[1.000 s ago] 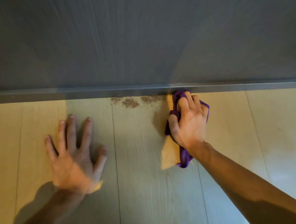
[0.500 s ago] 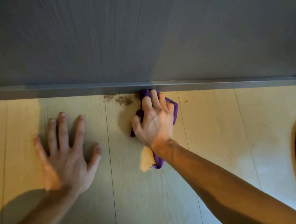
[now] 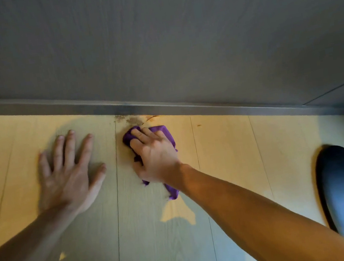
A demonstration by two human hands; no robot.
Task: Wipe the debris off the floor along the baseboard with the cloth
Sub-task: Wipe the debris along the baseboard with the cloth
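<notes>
Right hand [image 3: 155, 155] grip bunched on the purple cloth [image 3: 164, 131] just short of the debris [image 3: 134, 120] at the baseboard [image 3: 207, 105] — left hand [image 3: 68, 175] flat on the floor [image 3: 156, 244] — the pass may smear crumbs, seemingly wedged in the seam.

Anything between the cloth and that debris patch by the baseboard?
Nothing visible. The right hand presses the purple cloth just short of the debris at the baseboard; the left hand lies flat off to the side.
</notes>
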